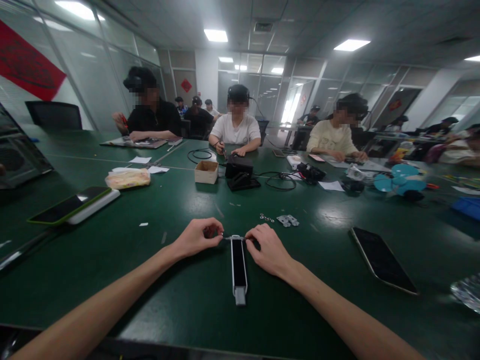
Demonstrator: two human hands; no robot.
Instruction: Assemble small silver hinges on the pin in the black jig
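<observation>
A long black and silver bar-shaped part (238, 265) lies on the green table (187, 300), pointing away from me. My left hand (198, 237) is closed in a pinch at the left side of the bar's far end, on a small piece I cannot make out. My right hand (267, 247) is closed at the right side of that same end, fingers pressed on the bar's tip. A few small metal washers (266, 217) and small grey hinge plates (288, 220) lie just beyond my right hand.
A phone (382, 260) lies to the right, another phone on a white slab (73, 205) to the left. Farther off stand a cardboard box (206, 172), a black device with cables (240, 172) and a wrapped packet (128, 178). Three people sit across the table.
</observation>
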